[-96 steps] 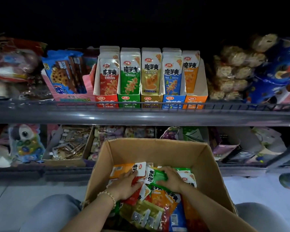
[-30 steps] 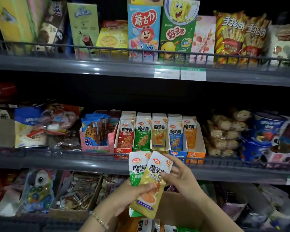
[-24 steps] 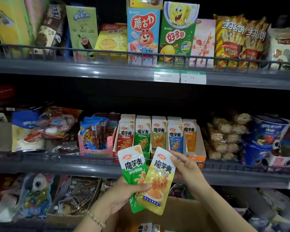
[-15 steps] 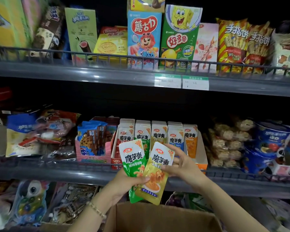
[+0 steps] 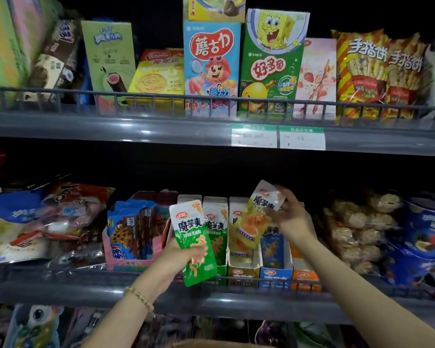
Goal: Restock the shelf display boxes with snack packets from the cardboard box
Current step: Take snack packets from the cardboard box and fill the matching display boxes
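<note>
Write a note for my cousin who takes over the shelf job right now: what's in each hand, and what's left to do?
Left hand grips the green packet upright, in front of the display boxes.
Right hand pinches the yellow packet near its top, tilted, above the yellow display box.
Done: two packets are out of the cardboard box, whose rim shows at the bottom edge.
Left: slot each packet into the box of its colour, then fetch more.
</note>
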The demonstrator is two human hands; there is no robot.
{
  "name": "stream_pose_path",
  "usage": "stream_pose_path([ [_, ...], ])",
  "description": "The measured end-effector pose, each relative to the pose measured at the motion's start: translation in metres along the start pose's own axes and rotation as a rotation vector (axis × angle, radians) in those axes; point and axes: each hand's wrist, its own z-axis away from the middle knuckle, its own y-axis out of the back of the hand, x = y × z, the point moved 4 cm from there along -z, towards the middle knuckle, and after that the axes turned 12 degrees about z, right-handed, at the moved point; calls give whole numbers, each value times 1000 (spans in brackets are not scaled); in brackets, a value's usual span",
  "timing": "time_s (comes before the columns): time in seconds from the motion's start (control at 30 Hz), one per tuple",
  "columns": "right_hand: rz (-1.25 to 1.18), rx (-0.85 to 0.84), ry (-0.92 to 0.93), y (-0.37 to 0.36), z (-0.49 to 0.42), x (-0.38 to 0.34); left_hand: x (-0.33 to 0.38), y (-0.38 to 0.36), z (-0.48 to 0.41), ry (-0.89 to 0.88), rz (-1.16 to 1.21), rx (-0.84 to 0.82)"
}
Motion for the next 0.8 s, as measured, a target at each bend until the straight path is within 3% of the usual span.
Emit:
stream_pose_path([
  [0.13, 589, -102, 134, -29, -10, 4, -4, 3, -19, 16, -114, -26],
  [0.2, 768, -144, 217, -40, -11, 6, -5, 3, -20, 23, -141, -22],
  [0.33, 938, -113, 367, -50, -15, 18, -12, 3, -23, 2, -166, -19],
  [0.43, 987, -103, 354, -51, -17, 25, -15, 2, -22, -5, -172, -5],
  [0.53, 923, -31, 401, -46, -14, 19, -15, 2, -22, -35, -172, 3],
  [0.63, 669, 0, 466, -43, 4, -4, -15, 1, -23, -83, -177, 10],
  [0.73, 207, -307, 250, -55, 25, -19, -14, -6, -23, -133, -157, -14],
  [0.8, 61, -449, 141, -63, 32, -19, -14, -12, -23, -169, -154, -30],
])
